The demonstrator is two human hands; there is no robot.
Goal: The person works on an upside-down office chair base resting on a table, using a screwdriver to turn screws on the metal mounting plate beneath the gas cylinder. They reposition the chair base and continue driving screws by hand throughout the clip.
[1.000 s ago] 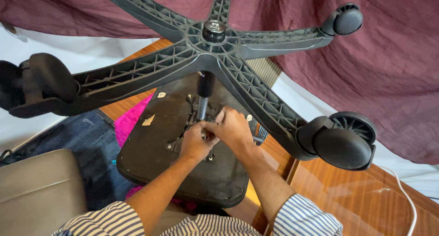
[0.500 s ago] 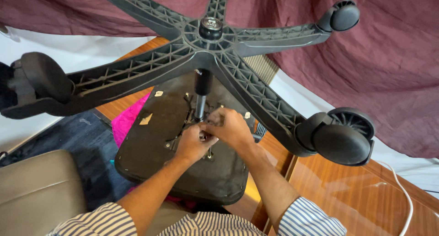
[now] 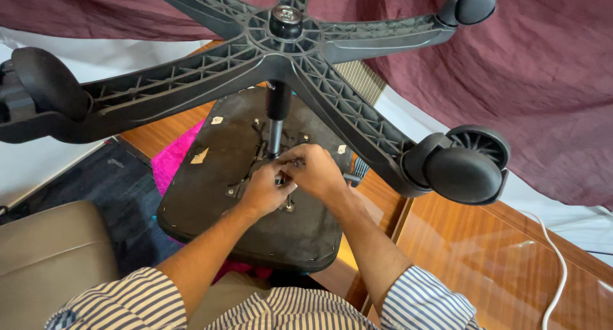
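An office chair lies upside down, seen from above. Its black seat underside (image 3: 255, 196) rests on a glossy wooden desk (image 3: 485, 253), with the five-armed wheeled base (image 3: 287, 42) raised toward the camera on a metal column (image 3: 276, 129).

Both bare hands meet at the mounting plate at the foot of that column. The left hand (image 3: 265, 189) and right hand (image 3: 316, 170) have their fingers pinched narrowly together over a small fitting; it is probably a bolt or a knob, but the fingers hide it, so what each grip holds cannot be told.

Risks, as a judgement: the top-heavy base could tip sideways and swing a caster (image 3: 463, 170) into the forearms, and a loosened small part could roll off the seat and drop to the floor.

No containers are in view.
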